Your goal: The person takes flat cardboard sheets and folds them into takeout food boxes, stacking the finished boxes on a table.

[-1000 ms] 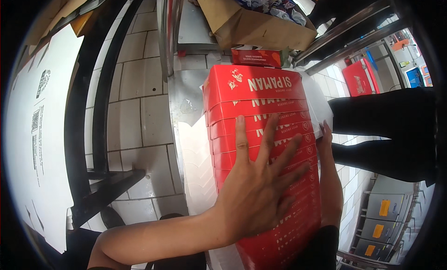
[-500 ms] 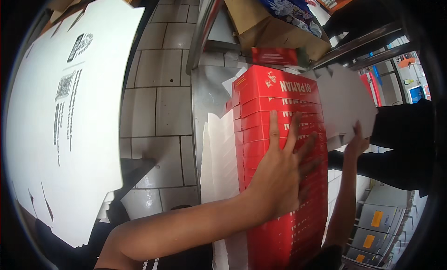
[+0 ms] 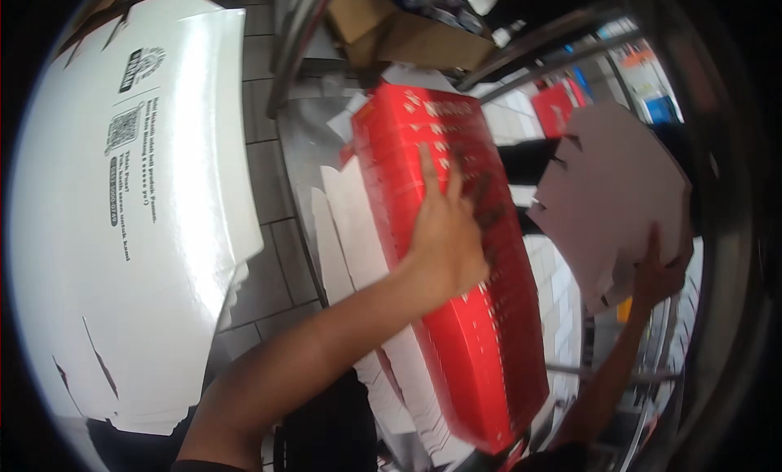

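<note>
My left hand [image 3: 448,240] lies with fingers spread on a long row of nested red cartons [image 3: 464,342], pressing against their printed faces. White flaps [image 3: 366,252] of the cartons fan out along the row's left side. Off to the right, my right hand [image 3: 661,268] grips the lower edge of a flat, unfolded carton sheet [image 3: 615,179], its pale greyish side showing and slits cut in its edges. That sheet is apart from the red row. A pile of flat white carton sheets [image 3: 187,187] with black print fills the left.
The cartons rest on a metal surface [image 3: 305,134]. Behind them are an open brown cardboard box [image 3: 432,40] and a metal rail [image 3: 554,61]. A red object [image 3: 558,105] stands beyond the held sheet. Tiled floor [image 3: 273,179] shows between the pile and the cartons.
My right hand has drawn the flat carton sheet rightward, away from the red row. The view has turned, so the row now sits farther left and tilted. My left hand stays on the cartons.
</note>
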The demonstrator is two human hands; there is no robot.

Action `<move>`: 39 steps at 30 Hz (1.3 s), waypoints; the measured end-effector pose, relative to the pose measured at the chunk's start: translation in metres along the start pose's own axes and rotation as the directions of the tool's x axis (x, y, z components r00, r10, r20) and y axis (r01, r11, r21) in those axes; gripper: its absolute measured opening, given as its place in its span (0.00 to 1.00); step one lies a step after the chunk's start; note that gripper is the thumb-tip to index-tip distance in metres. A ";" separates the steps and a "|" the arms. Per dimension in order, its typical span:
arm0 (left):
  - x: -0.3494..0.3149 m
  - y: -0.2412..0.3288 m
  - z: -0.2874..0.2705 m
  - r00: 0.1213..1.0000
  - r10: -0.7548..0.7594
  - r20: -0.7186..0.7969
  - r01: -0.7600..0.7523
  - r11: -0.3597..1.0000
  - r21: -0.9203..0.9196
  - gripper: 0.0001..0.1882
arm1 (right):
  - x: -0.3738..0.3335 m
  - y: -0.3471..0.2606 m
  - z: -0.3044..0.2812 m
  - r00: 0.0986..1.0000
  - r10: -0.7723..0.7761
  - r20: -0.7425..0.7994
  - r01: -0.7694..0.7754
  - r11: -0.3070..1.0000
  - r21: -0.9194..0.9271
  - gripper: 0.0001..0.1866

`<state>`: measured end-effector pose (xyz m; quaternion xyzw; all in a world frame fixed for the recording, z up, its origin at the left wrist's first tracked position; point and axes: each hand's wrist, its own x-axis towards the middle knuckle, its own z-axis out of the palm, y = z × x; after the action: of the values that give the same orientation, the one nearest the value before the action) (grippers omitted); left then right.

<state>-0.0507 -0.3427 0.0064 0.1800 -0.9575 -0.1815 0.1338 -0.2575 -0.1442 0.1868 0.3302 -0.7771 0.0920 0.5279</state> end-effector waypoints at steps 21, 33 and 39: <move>0.006 0.015 0.005 0.992 0.085 0.091 -0.101 0.976 0.190 0.28 | -0.187 -0.059 -0.364 0.978 0.175 -0.116 -0.204 0.918 -0.339 0.29; 0.013 0.144 -0.018 0.666 0.666 -0.337 -0.746 0.587 -0.314 0.26 | -0.278 -0.174 -0.538 0.542 0.837 -0.078 -0.804 0.490 -0.336 0.31; -0.067 0.209 -0.022 0.562 0.793 -0.234 -0.786 0.425 -0.448 0.15 | -0.301 -0.183 -0.621 0.537 0.833 -0.132 -0.699 0.352 -0.623 0.30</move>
<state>-0.0453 -0.1410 0.0965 -0.3322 -0.8457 -0.3427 0.2388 0.3937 0.1466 0.1487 -0.2559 -0.8736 0.0385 0.4121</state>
